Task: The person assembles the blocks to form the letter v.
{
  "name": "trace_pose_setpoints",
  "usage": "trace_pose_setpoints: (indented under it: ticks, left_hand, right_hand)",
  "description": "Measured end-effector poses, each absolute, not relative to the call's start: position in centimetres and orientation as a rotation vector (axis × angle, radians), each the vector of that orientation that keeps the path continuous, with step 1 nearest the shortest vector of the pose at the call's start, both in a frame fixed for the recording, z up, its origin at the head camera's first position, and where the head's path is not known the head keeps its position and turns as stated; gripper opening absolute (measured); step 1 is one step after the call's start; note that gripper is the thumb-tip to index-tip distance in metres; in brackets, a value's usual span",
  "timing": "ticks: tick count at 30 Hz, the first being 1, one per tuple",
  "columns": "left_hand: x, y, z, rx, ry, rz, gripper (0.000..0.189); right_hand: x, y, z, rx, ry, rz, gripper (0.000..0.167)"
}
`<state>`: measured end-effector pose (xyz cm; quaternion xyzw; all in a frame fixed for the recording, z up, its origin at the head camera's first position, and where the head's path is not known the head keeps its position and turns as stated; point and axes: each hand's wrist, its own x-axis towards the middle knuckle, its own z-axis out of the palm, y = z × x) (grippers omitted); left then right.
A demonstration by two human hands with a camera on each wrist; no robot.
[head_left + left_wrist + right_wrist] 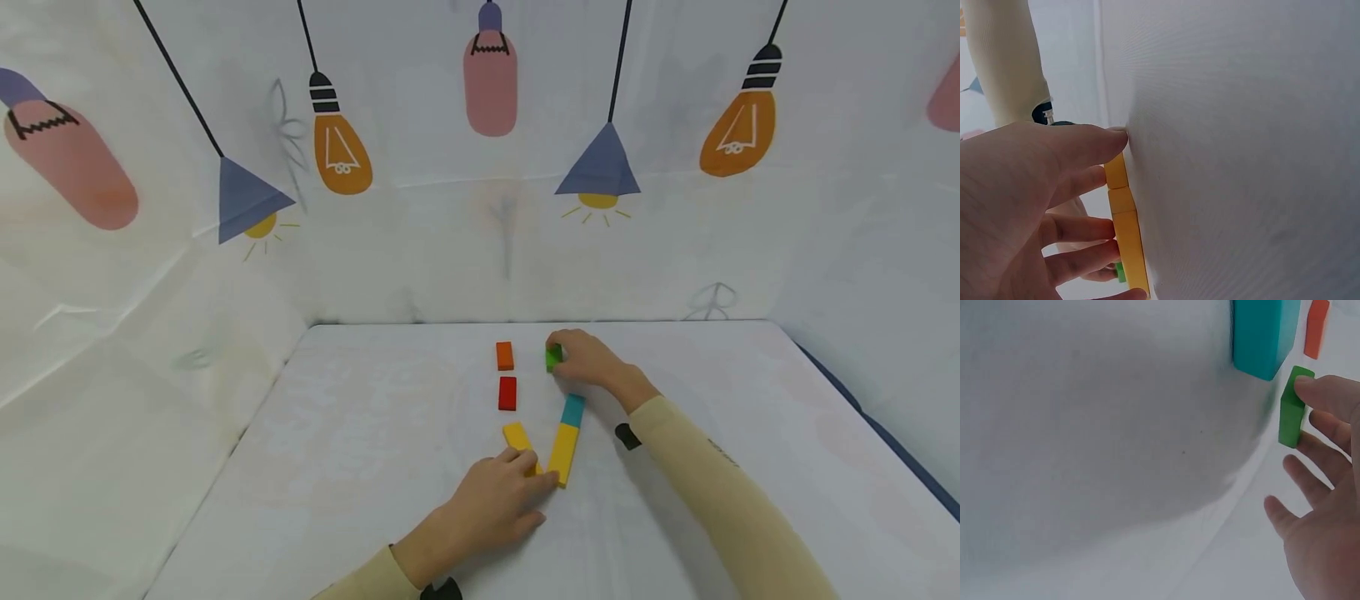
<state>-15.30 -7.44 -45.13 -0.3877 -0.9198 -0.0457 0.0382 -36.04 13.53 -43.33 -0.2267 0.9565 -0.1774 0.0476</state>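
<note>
My right hand pinches a green block between thumb and fingers near the far side of the table. With extended fingers, my left hand touches yellow blocks at the near end of the layout. One slanted yellow block lies partly under those fingers. Beside it, a yellow strip runs away from me and meets a teal block end to end. In the left wrist view, the thumb stands apart from the other fingers along the yellow pieces.
Left of the green block lie an orange block and, nearer, a red block, with a gap between them. The white table ends at a wall sheet printed with lamps and bulbs.
</note>
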Motion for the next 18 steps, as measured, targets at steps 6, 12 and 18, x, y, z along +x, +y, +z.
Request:
trace_pose_setpoints:
  ticks: [6,12,18]
  left_hand:
    - [-15.3,-7.5,-45.2,-1.184,-2.813,-0.127,0.047]
    - [-15.3,-7.4,-45.1,-1.18,-2.809,-0.123,0.047]
    - [-15.3,-7.3,-45.2,-1.175,-2.831,-0.131,0.048]
  right_hand:
    - [-35.9,14.2,-43.2,-0.764,2.944,-0.49,0.038]
    - [-35.5,14.8,-42.9,-0.812,2.952,-0.49,0.036]
    - [-35.0,14.9,-42.7,-0.813,2.946,-0.462,0.036]
